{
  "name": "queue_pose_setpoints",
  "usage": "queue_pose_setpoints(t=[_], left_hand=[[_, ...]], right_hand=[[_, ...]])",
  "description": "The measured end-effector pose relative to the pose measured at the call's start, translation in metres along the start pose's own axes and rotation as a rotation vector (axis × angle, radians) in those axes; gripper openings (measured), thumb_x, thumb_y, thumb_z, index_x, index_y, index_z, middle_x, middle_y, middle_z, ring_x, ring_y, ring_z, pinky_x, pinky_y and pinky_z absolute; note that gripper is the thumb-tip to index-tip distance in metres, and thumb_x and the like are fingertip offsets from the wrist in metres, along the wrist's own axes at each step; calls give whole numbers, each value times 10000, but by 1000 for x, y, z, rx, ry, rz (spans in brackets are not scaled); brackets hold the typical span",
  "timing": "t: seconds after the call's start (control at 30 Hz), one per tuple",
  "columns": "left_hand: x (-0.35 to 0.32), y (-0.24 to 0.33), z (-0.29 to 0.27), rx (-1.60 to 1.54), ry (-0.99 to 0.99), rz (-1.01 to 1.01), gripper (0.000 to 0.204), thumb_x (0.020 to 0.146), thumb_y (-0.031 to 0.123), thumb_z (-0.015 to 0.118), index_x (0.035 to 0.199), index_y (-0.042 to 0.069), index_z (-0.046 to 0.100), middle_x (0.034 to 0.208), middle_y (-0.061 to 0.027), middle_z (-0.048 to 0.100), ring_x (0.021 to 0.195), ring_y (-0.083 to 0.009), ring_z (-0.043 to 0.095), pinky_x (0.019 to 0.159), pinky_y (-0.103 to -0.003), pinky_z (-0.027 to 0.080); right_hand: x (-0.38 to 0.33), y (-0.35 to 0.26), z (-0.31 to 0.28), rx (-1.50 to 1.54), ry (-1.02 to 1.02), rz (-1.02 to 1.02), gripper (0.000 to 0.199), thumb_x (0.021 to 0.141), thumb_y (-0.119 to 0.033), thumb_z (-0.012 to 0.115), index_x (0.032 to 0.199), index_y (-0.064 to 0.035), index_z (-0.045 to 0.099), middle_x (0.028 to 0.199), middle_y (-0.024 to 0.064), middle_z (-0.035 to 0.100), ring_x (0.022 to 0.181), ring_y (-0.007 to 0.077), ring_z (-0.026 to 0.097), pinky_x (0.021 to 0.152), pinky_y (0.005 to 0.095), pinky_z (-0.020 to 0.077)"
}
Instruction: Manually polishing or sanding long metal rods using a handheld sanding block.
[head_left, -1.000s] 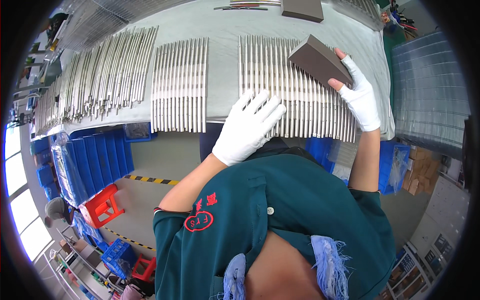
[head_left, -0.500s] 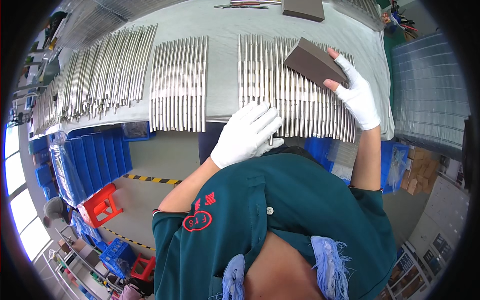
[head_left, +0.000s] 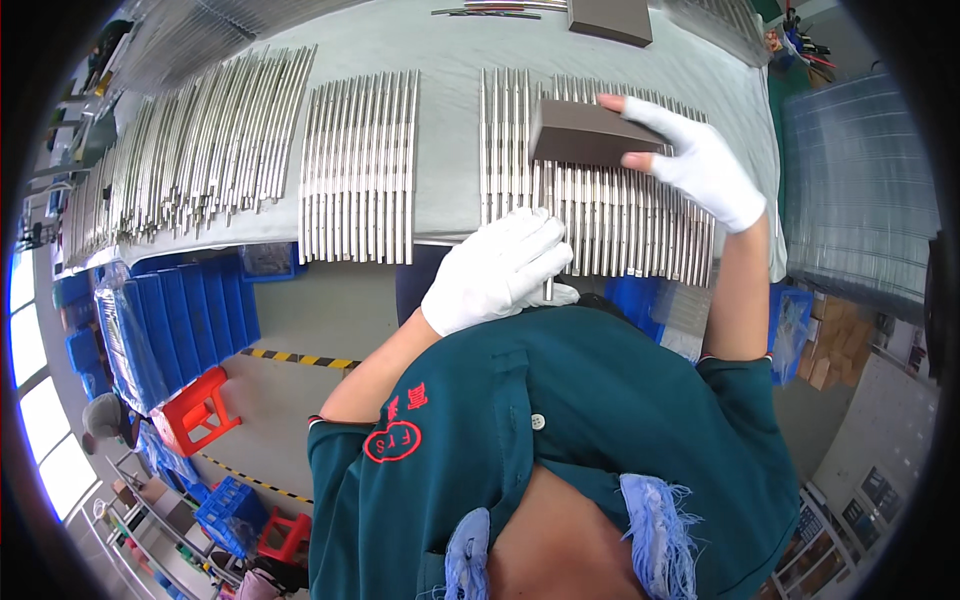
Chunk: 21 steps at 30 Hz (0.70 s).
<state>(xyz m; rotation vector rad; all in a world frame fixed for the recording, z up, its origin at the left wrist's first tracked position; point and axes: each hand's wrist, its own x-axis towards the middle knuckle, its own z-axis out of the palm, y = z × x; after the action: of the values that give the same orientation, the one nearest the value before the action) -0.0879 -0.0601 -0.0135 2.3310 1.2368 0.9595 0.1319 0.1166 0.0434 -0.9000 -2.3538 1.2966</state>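
Observation:
My left hand [head_left: 498, 262], in a white glove, is closed around the near end of a metal rod [head_left: 547, 190] at the table's front edge. The rod's tip shows below the fingers. In my right hand [head_left: 708, 170], whose glove leaves the thumb and one fingertip bare, is a grey-brown rectangular block [head_left: 582, 135]. The block lies across the far part of the held rod and over the row of rods [head_left: 630, 235] on the right; whether it touches that row I cannot tell. Left of the held rod is a narrower row of similar rods [head_left: 504, 130].
Another row of rods [head_left: 358, 170] lies left of centre, and a looser pile [head_left: 215, 140] further left. A second block [head_left: 610, 22] and several thin rods [head_left: 500, 12] sit at the back. Blue bins [head_left: 185, 320] and a red stool [head_left: 200, 410] stand below left.
The block has moved left and turned more crosswise, now over the held rod; my right hand has gone with it. The left hand has shifted slightly right and nearer with the rod.

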Motion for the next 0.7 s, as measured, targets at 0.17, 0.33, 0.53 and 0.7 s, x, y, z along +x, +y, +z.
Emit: queue_pose_setpoints(t=[0.17, 0.33, 0.53, 0.7], left_hand=[[-7, -3, 10, -4, 160, 26, 513, 746, 317, 847, 1120, 51, 619, 1158, -155, 663, 1092, -367, 647, 988, -432, 523], [-12, -10, 13, 19, 171, 35, 511, 757, 329, 840, 1128, 54, 623, 1163, -154, 668, 1095, -366, 651, 989, -440, 523], [-2, -3, 3, 39, 81, 51, 452, 793, 313, 797, 1118, 43, 635, 1188, -162, 660, 1112, -365, 642, 1017, -449, 505], [-2, -6, 2, 116, -10, 46, 458, 741, 323, 793, 1071, 66, 605, 1110, -117, 622, 1025, -319, 624, 990, -432, 495]], right_hand=[[2, -16, 24, -57, 68, -17, 527, 910, -96, 679, 1416, -206, 583, 1325, 71, 670, 1202, 202, 638, 1045, 310, 485], [-6, 0, 1, 142, 1, 77, 562, 892, -143, 719, 1430, -189, 567, 1326, 54, 673, 1197, 174, 630, 1033, 297, 475], [2, -12, 28, -58, 98, 1, 549, 886, -138, 715, 1418, -181, 587, 1351, 65, 658, 1195, 191, 623, 1047, 311, 465], [-23, 5, -15, 142, 76, 185, 616, 871, -89, 742, 1453, -75, 540, 1455, 60, 572, 1322, 180, 516, 1133, 321, 371]])
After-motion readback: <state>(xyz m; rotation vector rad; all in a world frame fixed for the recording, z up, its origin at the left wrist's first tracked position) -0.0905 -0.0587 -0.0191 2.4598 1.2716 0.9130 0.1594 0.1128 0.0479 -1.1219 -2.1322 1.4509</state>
